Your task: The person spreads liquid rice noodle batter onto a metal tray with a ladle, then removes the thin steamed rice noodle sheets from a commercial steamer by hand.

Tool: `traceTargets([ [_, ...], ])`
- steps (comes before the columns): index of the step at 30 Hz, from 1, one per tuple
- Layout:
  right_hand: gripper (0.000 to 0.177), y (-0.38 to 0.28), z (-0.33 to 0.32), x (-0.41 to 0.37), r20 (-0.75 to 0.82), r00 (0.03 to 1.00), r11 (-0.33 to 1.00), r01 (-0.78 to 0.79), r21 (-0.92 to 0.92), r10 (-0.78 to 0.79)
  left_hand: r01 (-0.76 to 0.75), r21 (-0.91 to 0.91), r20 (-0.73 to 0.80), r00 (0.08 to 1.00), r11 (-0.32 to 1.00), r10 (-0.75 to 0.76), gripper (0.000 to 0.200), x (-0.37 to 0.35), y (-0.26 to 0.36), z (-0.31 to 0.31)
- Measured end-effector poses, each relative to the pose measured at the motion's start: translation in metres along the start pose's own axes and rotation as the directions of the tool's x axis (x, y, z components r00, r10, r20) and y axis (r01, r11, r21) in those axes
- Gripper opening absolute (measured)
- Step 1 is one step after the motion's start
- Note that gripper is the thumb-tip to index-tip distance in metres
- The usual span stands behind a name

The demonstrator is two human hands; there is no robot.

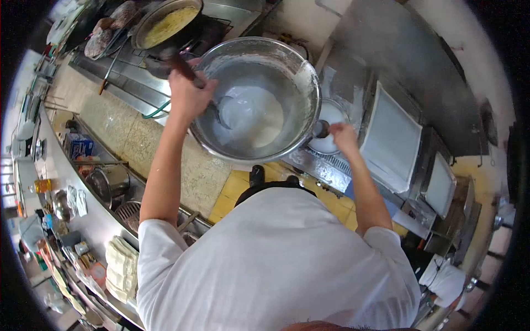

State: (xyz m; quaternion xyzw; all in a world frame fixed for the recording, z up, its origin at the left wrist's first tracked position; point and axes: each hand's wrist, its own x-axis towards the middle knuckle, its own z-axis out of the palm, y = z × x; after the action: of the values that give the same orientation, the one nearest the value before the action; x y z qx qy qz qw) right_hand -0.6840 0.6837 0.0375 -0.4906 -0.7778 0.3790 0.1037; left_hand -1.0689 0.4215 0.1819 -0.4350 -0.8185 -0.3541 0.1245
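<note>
A large metal bowl [316, 94] holds a milky white liquid [254, 113]. My left hand [189, 88], at the bowl's left rim, is closed round the dark handle of a ladle [185, 69] whose curved end dips into the liquid. To the right of the bowl, my right hand [343, 135] is closed on a small metal cup [321, 129], held over a smaller round container [333, 103] of white contents. The cup's inside is too small to make out.
A pan [196, 12] with yellow food sits on the stove at the upper left. White-topped trays [393, 138] lie to the right. A long steel counter [91, 212] with pots and folded cloths [120, 270] runs along the left.
</note>
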Motion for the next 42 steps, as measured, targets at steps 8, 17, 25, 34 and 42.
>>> traceTargets([
  [8, 0.048, 0.032, 0.092, -0.005, 0.002, 0.961, 0.938, -0.268, -0.221, 0.275, 0.156, 0.047, 0.034, 0.987, 0.987, -0.158, 0.040, 0.006, -0.049, -0.004],
  [17, 0.021, 0.100, 0.102, 0.029, -0.094, 0.969, 0.808, -0.135, 0.574, 0.229, 0.478, -0.043, 0.185, 0.867, 0.877, -0.463, 0.054, -0.008, -0.062, 0.014],
  [25, 0.017, -0.103, -0.050, -0.005, -0.074, 0.991, 0.631, -0.013, 0.775, 0.111, 0.456, -0.039, 0.112, 0.886, 0.889, -0.449, 0.048, -0.021, -0.030, -0.003],
  [34, 0.017, -0.230, 0.026, -0.004, 0.297, 0.860, 0.790, 0.502, -0.351, -0.415, 0.404, -0.079, -0.001, 0.914, 0.911, -0.406, 0.044, -0.051, -0.010, -0.012],
  [42, 0.022, -0.207, 0.135, 0.054, 0.646, 0.683, 0.080, 0.706, -0.704, -0.339, 0.419, -0.093, -0.033, 0.905, 0.903, -0.424, 0.039, -0.073, 0.004, -0.024],
])
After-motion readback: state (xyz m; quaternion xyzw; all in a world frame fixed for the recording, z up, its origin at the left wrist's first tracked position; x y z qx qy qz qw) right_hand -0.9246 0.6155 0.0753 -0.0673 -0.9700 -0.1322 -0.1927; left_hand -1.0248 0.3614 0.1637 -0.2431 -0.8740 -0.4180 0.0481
